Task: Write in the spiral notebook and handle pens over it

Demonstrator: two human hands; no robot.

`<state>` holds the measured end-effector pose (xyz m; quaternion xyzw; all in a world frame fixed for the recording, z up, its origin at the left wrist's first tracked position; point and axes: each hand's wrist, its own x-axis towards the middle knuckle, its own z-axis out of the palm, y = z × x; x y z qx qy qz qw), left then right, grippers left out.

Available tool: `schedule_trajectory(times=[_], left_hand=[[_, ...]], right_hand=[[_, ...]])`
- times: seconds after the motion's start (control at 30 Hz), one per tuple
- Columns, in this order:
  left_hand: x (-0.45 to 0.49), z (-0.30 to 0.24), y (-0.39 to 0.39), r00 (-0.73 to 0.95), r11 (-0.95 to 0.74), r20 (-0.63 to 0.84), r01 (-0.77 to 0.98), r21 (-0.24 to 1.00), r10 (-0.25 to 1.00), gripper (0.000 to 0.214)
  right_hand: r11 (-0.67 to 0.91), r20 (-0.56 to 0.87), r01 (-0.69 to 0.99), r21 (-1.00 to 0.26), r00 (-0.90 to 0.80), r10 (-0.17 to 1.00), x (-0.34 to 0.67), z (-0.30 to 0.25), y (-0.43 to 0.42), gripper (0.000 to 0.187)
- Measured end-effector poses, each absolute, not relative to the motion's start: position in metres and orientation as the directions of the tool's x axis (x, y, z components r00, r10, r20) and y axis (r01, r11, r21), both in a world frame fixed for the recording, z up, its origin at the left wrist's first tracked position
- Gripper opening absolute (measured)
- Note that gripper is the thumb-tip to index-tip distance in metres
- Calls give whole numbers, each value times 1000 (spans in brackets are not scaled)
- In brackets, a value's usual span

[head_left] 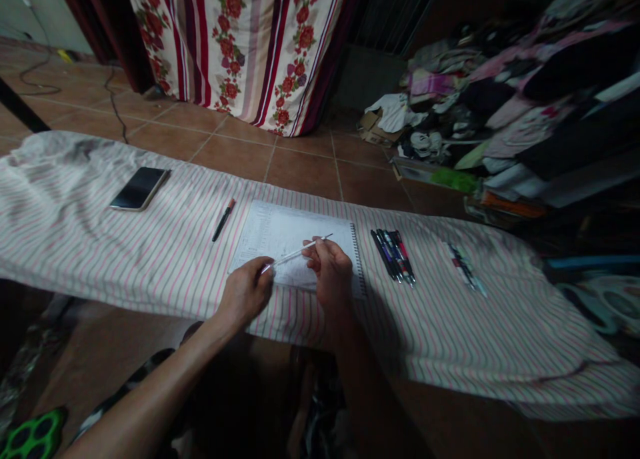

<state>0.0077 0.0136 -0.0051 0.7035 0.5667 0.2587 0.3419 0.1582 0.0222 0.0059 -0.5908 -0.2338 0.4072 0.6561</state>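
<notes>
Above the spiral notebook [260,229], a thin white pen refill [290,253] slants up to the right between my two hands. My left hand [249,287] pinches its lower left end, where a pale tip shows by the thumb. Closer to its upper end, the fingers of my right hand [330,267] are closed on it. A narrow dark end sticks out past the right fingertips. The notebook lies open with writing on the page, partly covered by both hands.
On the striped cloth [190,252] lie a phone [140,188] and a dark marker [223,220] to the left. Right of the notebook are several pens [393,255] in a bunch and some pen parts [466,269]. Piled clothes [500,105] stand beyond, near a flowered curtain [233,45].
</notes>
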Motion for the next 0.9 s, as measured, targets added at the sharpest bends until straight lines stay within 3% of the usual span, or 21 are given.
schedule_trajectory(times=[0.9], left_hand=[[8,-10,18,219,-203,68,683,702,973,24]], right_hand=[[-58,-189,-272,-960,487,853,149,7,18,17]])
